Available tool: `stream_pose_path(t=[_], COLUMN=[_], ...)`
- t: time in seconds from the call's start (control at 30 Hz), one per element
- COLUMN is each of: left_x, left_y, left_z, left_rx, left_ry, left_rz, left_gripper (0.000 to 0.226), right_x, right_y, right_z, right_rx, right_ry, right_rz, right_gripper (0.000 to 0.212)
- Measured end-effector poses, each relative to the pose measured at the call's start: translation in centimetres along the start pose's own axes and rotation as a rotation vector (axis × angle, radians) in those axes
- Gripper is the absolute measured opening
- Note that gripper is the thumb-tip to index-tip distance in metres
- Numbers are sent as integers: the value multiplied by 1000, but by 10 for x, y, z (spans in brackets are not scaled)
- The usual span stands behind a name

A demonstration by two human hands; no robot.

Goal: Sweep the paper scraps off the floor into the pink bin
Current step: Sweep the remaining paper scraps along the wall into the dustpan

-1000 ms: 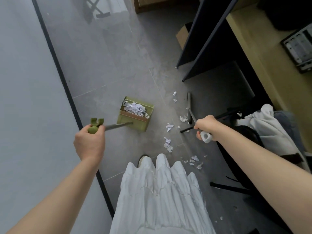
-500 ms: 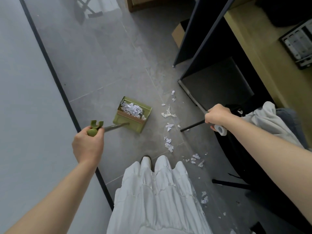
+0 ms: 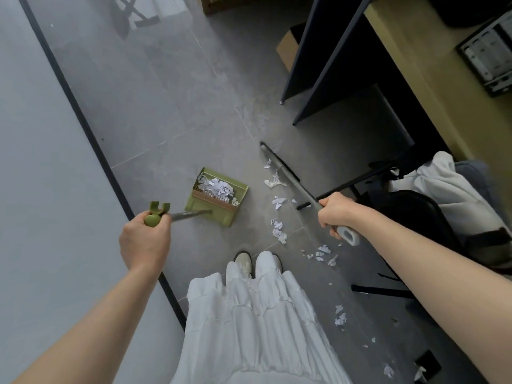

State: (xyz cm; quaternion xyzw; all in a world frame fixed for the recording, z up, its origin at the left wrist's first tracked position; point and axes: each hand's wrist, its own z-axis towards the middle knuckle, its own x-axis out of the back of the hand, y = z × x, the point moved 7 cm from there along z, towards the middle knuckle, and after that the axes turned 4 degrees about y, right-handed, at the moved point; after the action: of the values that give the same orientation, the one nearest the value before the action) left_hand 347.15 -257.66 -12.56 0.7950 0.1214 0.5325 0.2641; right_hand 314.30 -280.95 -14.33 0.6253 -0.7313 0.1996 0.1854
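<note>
Your right hand point(image 3: 333, 212), clenched round the broom handle point(image 3: 293, 181), has swung it out beyond the paper scraps point(image 3: 277, 202); your left hand point(image 3: 144, 239) grips the dustpan point(image 3: 219, 198) alongside, ready for them. No pink bin in view.

The broom point(image 3: 291, 178) runs away from the right hand point(image 3: 335, 214) as a thin grey stick, and its far end is too slim and dark to make out any bristles. The fingers of the left hand point(image 3: 144, 242) are hidden behind its back where they wrap the dustpan handle point(image 3: 166, 216). The marks on the scraps in the dustpan point(image 3: 217, 196) are too small to read. The desk point(image 3: 432, 87) and the chair point(image 3: 432, 217) run off the right edge.
</note>
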Motion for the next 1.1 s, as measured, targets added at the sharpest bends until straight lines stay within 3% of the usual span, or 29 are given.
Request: stream_pose_path(t=[0.3, 0.57, 0.73, 0.9, 1.1], left_x=[13, 18, 27, 28, 28], left_y=[-14, -34, -59, -84, -106], left_z=[-31, -99, -150, -197, -235], left_rx=[-24, -1, 16, 31, 72], left_ry=[-28, 34, 102, 111, 118], left_rz=[28, 105, 149, 142, 131], left_gripper=[17, 20, 21, 24, 27], right_x=[-25, -46, -65, -63, -53], right_y=[28, 70, 109, 153, 185], right_z=[-19, -49, -81, -96, -106], right_rx=[20, 92, 172, 219, 176], right_ry=[-62, -119, -140, -167, -128], right_rz=[-95, -234, -411, -277, -298], right_gripper=[71, 70, 56, 41, 65])
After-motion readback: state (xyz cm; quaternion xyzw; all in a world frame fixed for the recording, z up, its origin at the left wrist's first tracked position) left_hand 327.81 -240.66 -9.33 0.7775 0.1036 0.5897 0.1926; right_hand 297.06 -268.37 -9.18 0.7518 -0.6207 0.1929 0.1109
